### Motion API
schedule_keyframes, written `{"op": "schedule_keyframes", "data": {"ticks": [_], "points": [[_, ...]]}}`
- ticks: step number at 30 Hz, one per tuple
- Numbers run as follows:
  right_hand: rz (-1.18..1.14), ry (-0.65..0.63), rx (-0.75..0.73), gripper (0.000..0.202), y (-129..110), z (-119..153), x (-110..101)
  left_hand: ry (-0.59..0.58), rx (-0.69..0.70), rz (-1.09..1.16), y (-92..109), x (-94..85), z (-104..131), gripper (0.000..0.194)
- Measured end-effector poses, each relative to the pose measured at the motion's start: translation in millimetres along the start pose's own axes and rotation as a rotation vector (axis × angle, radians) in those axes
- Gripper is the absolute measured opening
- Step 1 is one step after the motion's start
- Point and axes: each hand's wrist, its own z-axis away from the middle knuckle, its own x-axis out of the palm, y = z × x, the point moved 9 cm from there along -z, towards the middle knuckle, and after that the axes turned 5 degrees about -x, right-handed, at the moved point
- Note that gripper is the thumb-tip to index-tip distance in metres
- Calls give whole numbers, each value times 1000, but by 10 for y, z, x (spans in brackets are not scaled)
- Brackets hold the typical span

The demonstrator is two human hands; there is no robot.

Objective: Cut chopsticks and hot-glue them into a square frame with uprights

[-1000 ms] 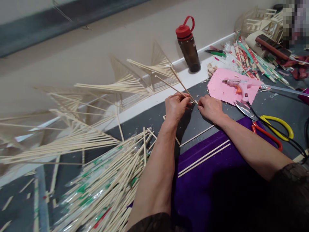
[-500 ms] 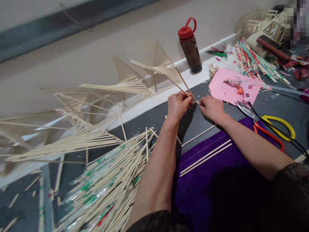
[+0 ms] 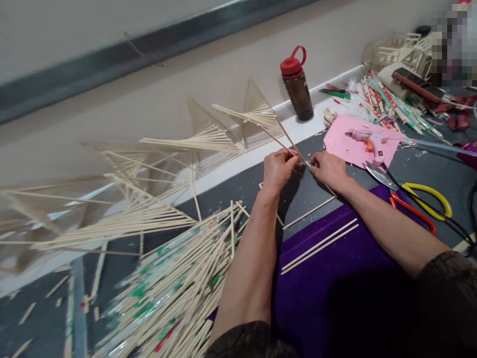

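My left hand [image 3: 281, 168] is closed on the lower part of a stick structure [image 3: 257, 117], whose two long sticks [image 3: 287, 136] run down to a point between my hands. Just right of that point, my right hand [image 3: 328, 169] is closed, its fingertips pressed at the joined stick ends. The fan of thin sticks leans up and left toward the wall. Below my hands a thin stick [image 3: 309, 213] lies on the grey table [image 3: 305, 191]. Two loose sticks [image 3: 320, 246] rest side by side on purple cloth [image 3: 301, 298].
A heap of sticks [image 3: 186, 268] lies left of my left arm, with stick fans [image 3: 130, 223] behind it. A bottle [image 3: 298, 89] stands by the wall. At right are a pink glue gun [image 3: 372, 141] on pink paper [image 3: 341, 132] and scissors [image 3: 413, 201].
The view has shifted, so the whole scene sits slightly lower and mostly further right. Both hands remain at the stick ends, with little change in their grip.
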Motion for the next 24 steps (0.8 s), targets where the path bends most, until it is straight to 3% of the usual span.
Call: {"op": "schedule_keyframes", "data": {"ticks": [13, 24], "points": [[150, 40, 5, 31, -159, -175, 34, -10, 95, -11, -60, 45, -37, 15], [208, 51, -36, 32, -213, -196, 71, 15, 145, -123, 37, 46, -12, 17]]}}
